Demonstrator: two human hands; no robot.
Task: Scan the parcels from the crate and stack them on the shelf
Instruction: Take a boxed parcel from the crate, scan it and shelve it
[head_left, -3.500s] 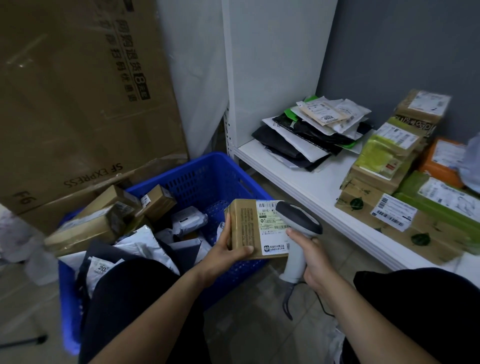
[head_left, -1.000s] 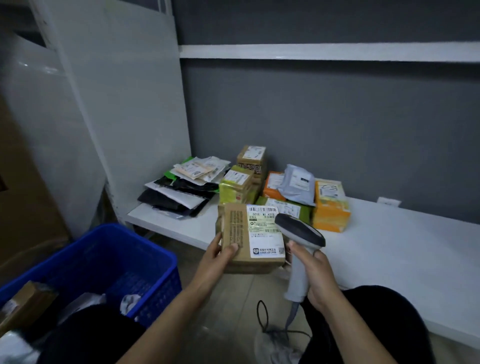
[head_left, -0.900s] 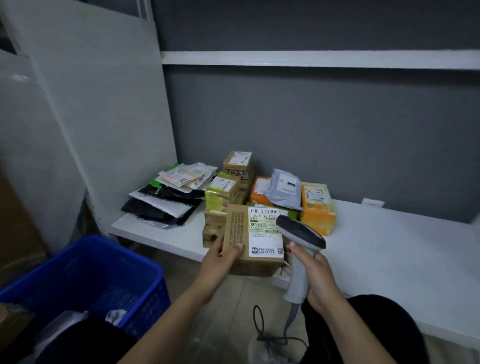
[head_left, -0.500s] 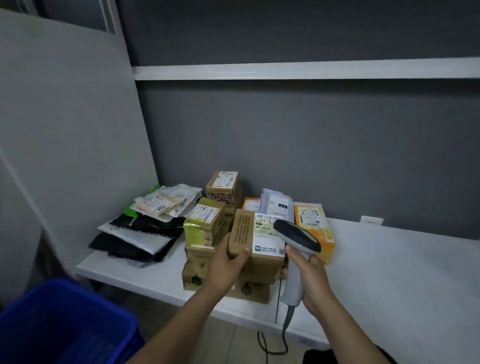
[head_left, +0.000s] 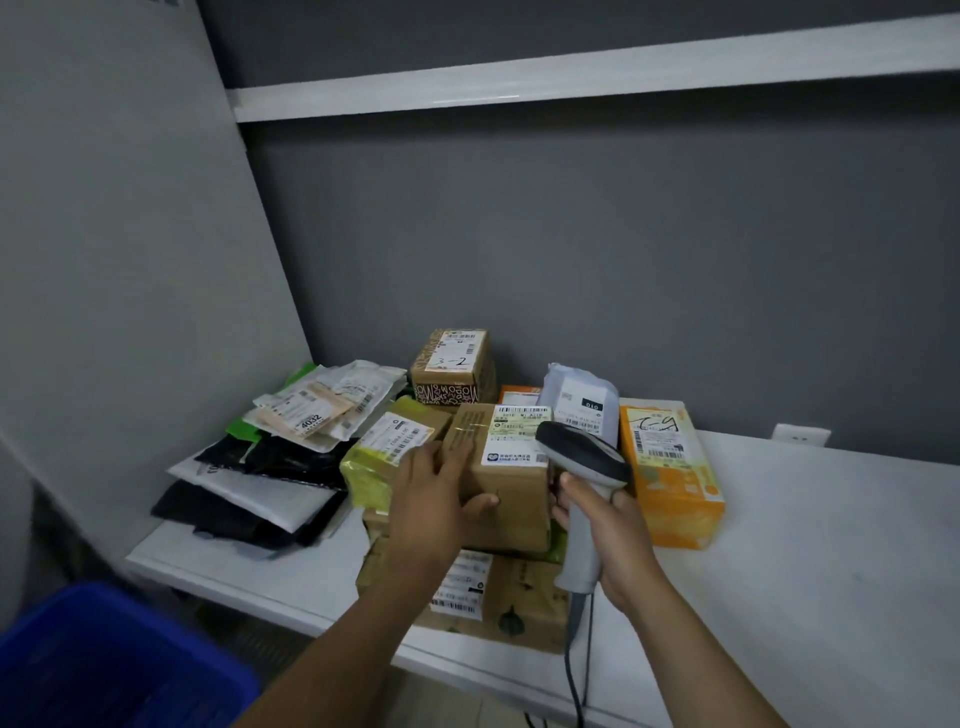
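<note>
Backdrop: grey wall (head_left: 623, 234) behind, white side panel (head_left: 104, 260) at left, upper board (head_left: 571, 73) running across overhead.
Surface: white shelf (head_left: 805, 545), wall socket (head_left: 800, 434) just above its back edge.
Crate (head_left: 104, 660): blue, below the shelf's front left corner, only one corner in view, contents out of sight.
Brown parcel (head_left: 514, 483): on top of the pile near the front edge, left of the shelf's middle, white label facing up; lower edge meeting a green package on the flat carton (head_left: 524, 597); cannot tell whether fully set down.
Left hand (head_left: 431, 499): gripping the brown parcel from its left side, fingers spread over the top left edge, thumb laid across the near face.
Right hand (head_left: 608, 525): fingers wrapped tight round the handle of the scanner (head_left: 582, 457), just right of the brown parcel.
Scanner: grey handle, dark head tipped toward the left, overlapping the right corner of the parcel's label; cable (head_left: 574, 675) hanging down past the front edge.
Yellow-green parcel (head_left: 384, 457): touching the brown parcel's left side, partly hidden behind the left hand.
Patterned box (head_left: 452, 369): toward the back edge, "3-2" handwritten on its label.
Grey pouch (head_left: 579, 405): behind the scanner head, lying on other packages.
Orange box (head_left: 670, 478): right end of the pile, just beside the right hand, long side running front to back.
Soft mailers (head_left: 270, 467): loose heap at the shelf's left end against the side panel, black and white ones beneath, pale labelled ones on top.
</note>
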